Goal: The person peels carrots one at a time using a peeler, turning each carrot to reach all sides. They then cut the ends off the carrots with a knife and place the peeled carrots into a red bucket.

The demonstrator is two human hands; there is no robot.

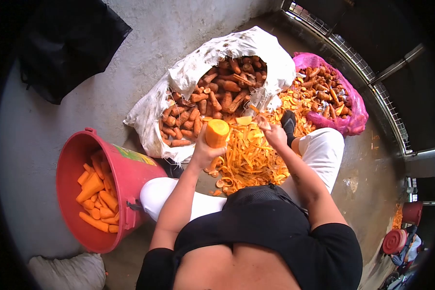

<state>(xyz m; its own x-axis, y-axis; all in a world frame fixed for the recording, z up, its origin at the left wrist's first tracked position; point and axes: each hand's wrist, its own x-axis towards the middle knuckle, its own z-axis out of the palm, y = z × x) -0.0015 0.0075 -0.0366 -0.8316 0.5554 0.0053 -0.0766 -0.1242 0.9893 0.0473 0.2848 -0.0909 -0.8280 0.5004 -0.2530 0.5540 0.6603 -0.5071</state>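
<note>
In my left hand (204, 151) is a thick peeled carrot (217, 134), its cut orange end facing up. My right hand (274, 135) is closed to the right of it, apart from the carrot, on something small that I cannot make out. Orange peelings (249, 162) lie in a heap on the floor below and between my hands. Beyond them, a white sack (152, 113) lies open, full of unpeeled carrots (227, 87). Peeled carrots (93, 186) lie inside a red bucket (135, 176) on the left.
A pink sack (355, 108) with carrot pieces stands at the back right. A black cloth or bag (67, 43) is at the upper left, a pale sack (67, 271) at the lower left. A person (413, 249) and a red container (395, 241) are far right.
</note>
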